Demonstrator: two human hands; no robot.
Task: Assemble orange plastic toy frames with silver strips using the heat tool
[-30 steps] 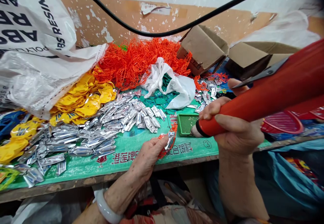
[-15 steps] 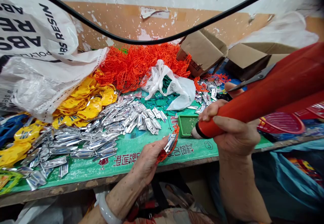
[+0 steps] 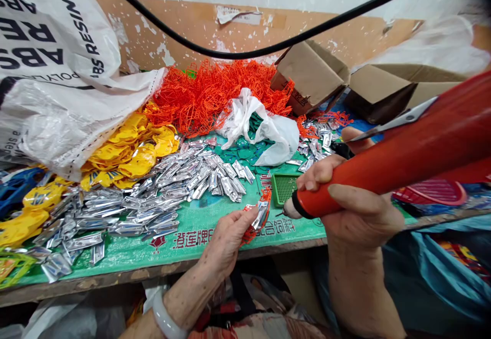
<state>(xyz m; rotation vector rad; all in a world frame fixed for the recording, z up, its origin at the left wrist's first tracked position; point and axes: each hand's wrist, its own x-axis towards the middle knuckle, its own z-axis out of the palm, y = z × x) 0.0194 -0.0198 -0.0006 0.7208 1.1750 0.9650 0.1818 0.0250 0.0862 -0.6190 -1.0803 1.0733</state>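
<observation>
Head view: moved right hand (image 3: 362,226), gripping power screwdriver (image 3: 414,150), nearer left hand (image 3: 226,236), pinching orange-and-silver piece (image 3: 261,215), above green-sheeted surface (image 3: 134,255) by peeling wall (image 3: 184,17).

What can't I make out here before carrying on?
Red tool: head view, rear end cut off by the right edge.
Silver piece: head view, near end covered by the left hand.
Green basket: head view, right side hidden behind the right hand and red tool.
Green pieces: head view, partly hidden by the white bag.
</observation>
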